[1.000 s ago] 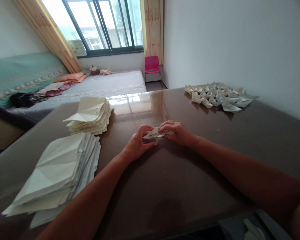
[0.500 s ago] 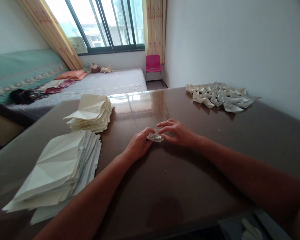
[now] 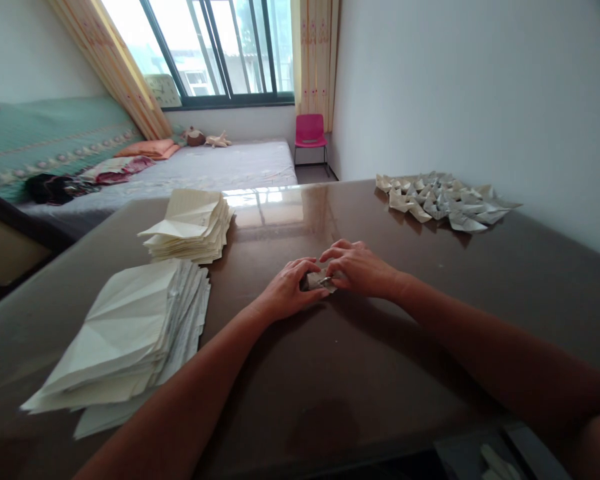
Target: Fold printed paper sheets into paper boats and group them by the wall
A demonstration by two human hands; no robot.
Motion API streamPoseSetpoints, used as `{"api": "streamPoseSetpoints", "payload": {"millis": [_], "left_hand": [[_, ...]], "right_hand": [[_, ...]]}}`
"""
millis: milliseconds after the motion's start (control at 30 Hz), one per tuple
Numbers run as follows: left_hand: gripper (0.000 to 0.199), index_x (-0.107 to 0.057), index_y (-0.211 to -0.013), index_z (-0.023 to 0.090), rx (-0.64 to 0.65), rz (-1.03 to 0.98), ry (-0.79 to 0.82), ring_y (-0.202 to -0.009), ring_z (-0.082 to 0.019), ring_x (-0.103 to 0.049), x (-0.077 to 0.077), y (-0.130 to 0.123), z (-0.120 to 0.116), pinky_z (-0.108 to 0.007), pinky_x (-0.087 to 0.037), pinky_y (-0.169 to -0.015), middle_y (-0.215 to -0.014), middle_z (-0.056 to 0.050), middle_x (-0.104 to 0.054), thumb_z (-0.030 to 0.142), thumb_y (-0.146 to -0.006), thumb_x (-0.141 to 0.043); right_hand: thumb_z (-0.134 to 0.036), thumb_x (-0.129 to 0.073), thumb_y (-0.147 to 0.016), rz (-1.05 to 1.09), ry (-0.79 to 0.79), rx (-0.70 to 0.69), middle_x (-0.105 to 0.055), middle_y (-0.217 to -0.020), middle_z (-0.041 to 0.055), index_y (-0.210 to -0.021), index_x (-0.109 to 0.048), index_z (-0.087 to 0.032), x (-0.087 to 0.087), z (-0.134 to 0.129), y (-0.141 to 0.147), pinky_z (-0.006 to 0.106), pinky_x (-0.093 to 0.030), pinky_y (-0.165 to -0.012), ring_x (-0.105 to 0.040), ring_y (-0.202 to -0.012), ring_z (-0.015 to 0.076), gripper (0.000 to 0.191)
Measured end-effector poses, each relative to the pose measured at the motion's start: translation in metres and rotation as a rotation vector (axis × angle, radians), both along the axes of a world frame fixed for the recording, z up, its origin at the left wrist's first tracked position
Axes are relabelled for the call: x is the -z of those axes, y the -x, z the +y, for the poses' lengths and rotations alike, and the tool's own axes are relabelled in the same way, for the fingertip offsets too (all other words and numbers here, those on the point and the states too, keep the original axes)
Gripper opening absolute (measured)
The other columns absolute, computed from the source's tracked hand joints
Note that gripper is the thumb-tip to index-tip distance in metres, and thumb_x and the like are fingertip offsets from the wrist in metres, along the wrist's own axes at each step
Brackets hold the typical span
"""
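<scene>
A small piece of folded paper (image 3: 318, 279) is at the middle of the brown table (image 3: 380, 373), between my two hands. My left hand (image 3: 291, 288) curls around its left side, with the thumb along the near edge. On the other side my right hand (image 3: 359, 268) pinches the right part of the paper, its fingers bent over the top. Fingers cover some of the paper's folds, so its full shape is hidden.
Two stacks of creased paper sheets, a near one (image 3: 125, 320) and a far one (image 3: 190, 223), lie on the left. Several folded paper boats (image 3: 445, 200) cluster at the back right by the wall. Beyond are a bed (image 3: 240, 163) and a pink chair (image 3: 310, 130).
My left thumb has come forward along the paper's near edge, and my right fingers have closed in on it. The paper is turned and more covered. The view has shifted slightly.
</scene>
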State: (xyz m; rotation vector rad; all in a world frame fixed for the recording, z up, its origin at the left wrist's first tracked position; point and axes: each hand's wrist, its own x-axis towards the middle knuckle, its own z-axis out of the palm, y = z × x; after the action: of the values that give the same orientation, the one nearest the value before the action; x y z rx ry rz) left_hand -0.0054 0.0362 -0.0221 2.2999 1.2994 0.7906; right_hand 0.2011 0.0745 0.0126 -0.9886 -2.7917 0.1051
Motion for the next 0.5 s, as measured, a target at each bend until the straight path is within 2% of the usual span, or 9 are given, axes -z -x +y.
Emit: {"api": "streamPoseSetpoints", "payload": {"millis": [100, 167, 333, 500], "left_hand": [[0.016, -0.064, -0.093, 0.022, -0.088, -0.013, -0.032, -0.112, -0.021, -0.057, -0.001, -0.008, -0.003, -0.037, -0.042, -0.101, -0.120, -0.005, -0.062, 0.033, -0.082, -0.059], [0.010, -0.065, -0.083, 0.021, -0.145, 0.005, -0.036, -0.109, -0.022, -0.058, -0.001, -0.015, -0.005, -0.037, -0.044, -0.099, -0.115, -0.005, -0.064, 0.028, -0.081, -0.058], [0.008, -0.063, -0.078, 0.021, -0.167, 0.040, -0.068, -0.103, -0.021, -0.060, 0.003, -0.024, -0.009, -0.035, -0.046, -0.095, -0.108, -0.005, -0.066, 0.025, -0.080, -0.057], [0.008, -0.063, -0.081, 0.020, -0.165, 0.034, -0.105, -0.101, -0.021, -0.059, 0.005, -0.024, -0.010, -0.035, -0.046, -0.094, -0.104, -0.005, -0.066, 0.024, -0.080, -0.056]], "right_hand": [[-0.032, -0.058, -0.085, -0.059, -0.037, 0.011, -0.065, -0.120, 0.0035, -0.084, -0.073, -0.024, -0.004, -0.004, 0.006, 0.036, -0.034, -0.085, -0.048, -0.112, 0.0236, 0.017], [-0.030, -0.059, -0.084, -0.123, -0.045, 0.032, -0.066, -0.118, 0.0039, -0.086, -0.072, -0.023, -0.008, -0.007, 0.010, 0.036, -0.034, -0.082, -0.049, -0.109, 0.0234, 0.014], [-0.020, -0.057, -0.084, -0.290, -0.042, 0.103, -0.068, -0.108, 0.0077, -0.089, -0.069, -0.021, -0.019, -0.011, 0.020, 0.035, -0.033, -0.078, -0.050, -0.106, 0.0232, 0.013], [-0.018, -0.051, -0.088, -0.294, -0.056, 0.102, -0.068, -0.103, 0.0095, -0.091, -0.069, -0.019, -0.014, -0.014, 0.027, 0.036, -0.035, -0.079, -0.050, -0.107, 0.0237, 0.018]]}}
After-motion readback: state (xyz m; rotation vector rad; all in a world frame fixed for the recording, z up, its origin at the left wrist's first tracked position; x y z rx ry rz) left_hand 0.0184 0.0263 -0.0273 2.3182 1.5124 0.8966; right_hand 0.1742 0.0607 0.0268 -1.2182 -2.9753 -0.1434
